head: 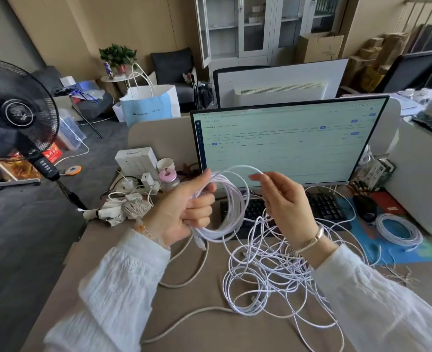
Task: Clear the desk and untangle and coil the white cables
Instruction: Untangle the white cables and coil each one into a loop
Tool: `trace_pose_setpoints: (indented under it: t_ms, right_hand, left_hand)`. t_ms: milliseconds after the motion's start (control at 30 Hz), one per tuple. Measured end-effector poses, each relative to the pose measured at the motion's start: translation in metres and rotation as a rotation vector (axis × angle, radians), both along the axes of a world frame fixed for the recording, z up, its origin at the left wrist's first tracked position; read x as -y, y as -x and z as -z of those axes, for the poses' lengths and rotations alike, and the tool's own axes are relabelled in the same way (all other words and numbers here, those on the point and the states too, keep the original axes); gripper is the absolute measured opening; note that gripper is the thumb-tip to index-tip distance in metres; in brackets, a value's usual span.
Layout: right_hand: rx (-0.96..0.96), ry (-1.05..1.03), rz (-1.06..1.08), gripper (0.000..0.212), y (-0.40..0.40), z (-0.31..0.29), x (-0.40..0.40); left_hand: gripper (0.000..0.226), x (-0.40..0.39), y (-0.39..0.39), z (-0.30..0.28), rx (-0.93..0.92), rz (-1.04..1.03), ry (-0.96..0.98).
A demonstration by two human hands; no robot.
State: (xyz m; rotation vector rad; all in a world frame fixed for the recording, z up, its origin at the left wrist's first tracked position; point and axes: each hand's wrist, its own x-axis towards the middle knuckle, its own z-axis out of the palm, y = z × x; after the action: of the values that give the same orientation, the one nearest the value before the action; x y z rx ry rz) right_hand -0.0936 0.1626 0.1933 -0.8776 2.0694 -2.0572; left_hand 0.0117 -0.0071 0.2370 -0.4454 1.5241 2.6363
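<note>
My left hand (184, 212) grips a partly wound coil of white cable (231, 212) above the desk, in front of the monitor. My right hand (286, 201) pinches the loose strand of that same cable near the top of the coil. Below both hands a tangled heap of white cable (268, 278) lies spread on the desk (123, 250). A finished white cable coil (399, 231) rests on the blue mat at the right. A thicker grey-white cord (184, 318) curves across the desk's front.
The monitor (286, 141) stands behind a black keyboard (324, 207), with a black mouse (366, 207) to the right. At the desk's left back are a power strip with chargers (138, 184), crumpled wrapping (123, 208) and a pink-lidded jar (168, 177). A black fan (14, 110) stands on the left.
</note>
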Motion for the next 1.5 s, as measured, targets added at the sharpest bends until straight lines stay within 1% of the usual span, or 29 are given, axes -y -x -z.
trace_pose_setpoints:
  t_ms: [67,133,200,233,300,367,400,433,467,500,600,633,700,733,767,833,867,933,1033,1133,1200,1300,1367,1433,1500]
  right_hand:
    - [0.063,-0.061,-0.003,0.023,0.008,0.0,0.0]
    - [0.087,-0.107,0.029,0.022,0.011,0.0,-0.001]
    - [0.145,-0.099,0.039,0.022,0.011,-0.004,-0.005]
    - [0.195,-0.088,0.002,0.021,0.009,-0.007,-0.008]
    - [0.299,-0.089,-0.186,0.02,0.006,-0.013,-0.014]
    - [0.413,-0.103,-0.458,0.036,0.005,-0.015,-0.017]
    - [0.492,-0.092,-0.579,0.04,0.005,-0.014,-0.017]
    - [0.575,-0.066,-0.665,0.037,0.006,-0.011,-0.018]
    - [0.65,-0.033,-0.739,0.03,0.008,-0.009,-0.018]
    - [0.711,0.003,-0.811,0.029,0.01,-0.006,-0.018]
    - [0.86,0.11,-0.99,0.037,0.015,-0.001,-0.019]
    - [0.891,0.119,-1.023,0.045,0.015,-0.002,-0.018]
    - [0.898,0.051,-0.997,0.064,0.015,-0.005,-0.016]
    - [0.854,-0.002,-0.949,0.063,0.013,-0.008,-0.016]
    - [0.8,-0.038,-0.903,0.056,0.012,-0.01,-0.016]
    - [0.753,-0.016,-0.866,0.041,0.01,-0.013,-0.019]
    - [0.752,0.011,-0.866,0.037,0.009,-0.013,-0.019]
    - [0.769,0.042,-0.826,0.036,0.008,-0.013,-0.018]
    - [0.788,0.055,-0.752,0.038,0.004,-0.014,-0.016]
    - [0.791,0.033,-0.749,0.038,0.006,-0.015,-0.019]
    - [0.767,-0.004,-0.76,0.04,0.008,-0.017,-0.02]
    - [0.743,-0.003,-0.748,0.047,0.011,-0.012,-0.02]
    - [0.764,-0.001,-0.797,0.054,0.008,-0.005,-0.019]
    - [0.822,0.048,-0.847,0.059,0.004,0.005,-0.019]
    - [0.841,0.092,-0.849,0.058,0.002,0.013,-0.018]
  left_hand:
    - [0.039,-0.004,-0.001,0.002,0.024,0.08,-0.063]
    - [0.047,-0.007,-0.002,0.004,0.053,0.152,-0.13]
    - [0.049,-0.009,-0.001,0.008,0.063,0.209,-0.205]
    - [0.047,-0.009,-0.001,0.009,0.068,0.215,-0.218]
    - [0.044,-0.011,-0.001,0.01,0.084,0.191,-0.201]
    - [0.044,-0.014,0.001,0.011,0.088,0.182,-0.195]
    - [0.044,-0.016,0.001,0.012,0.081,0.189,-0.201]
    - [0.045,-0.018,0.002,0.012,0.071,0.202,-0.203]
    - [0.045,-0.02,0.002,0.013,0.059,0.213,-0.196]
    - [0.046,-0.021,0.002,0.013,0.048,0.221,-0.187]
    - [0.045,-0.021,0.0,0.012,0.02,0.289,-0.171]
    - [0.042,-0.021,0.0,0.013,0.009,0.327,-0.175]
    - [0.039,-0.021,0.0,0.016,-0.008,0.393,-0.196]
    - [0.038,-0.021,0.0,0.018,-0.013,0.406,-0.208]
    - [0.039,-0.02,0.0,0.02,-0.019,0.407,-0.22]
    - [0.037,-0.021,-0.001,0.023,-0.034,0.399,-0.235]
    - [0.036,-0.021,-0.001,0.023,-0.042,0.394,-0.244]
    - [0.036,-0.024,-0.001,0.023,-0.053,0.386,-0.277]
    - [0.043,-0.029,0.0,0.024,-0.035,0.356,-0.299]
    - [0.046,-0.035,0.0,0.026,-0.027,0.343,-0.318]
    - [0.047,-0.038,-0.001,0.025,-0.016,0.301,-0.325]
    - [0.048,-0.039,0.0,0.021,0.001,0.147,-0.289]
    - [0.047,-0.037,0.0,0.018,-0.016,0.048,-0.306]
    - [0.047,-0.034,0.001,0.016,-0.049,0.011,-0.336]
    - [0.046,-0.032,0.002,0.014,-0.069,-0.013,-0.346]
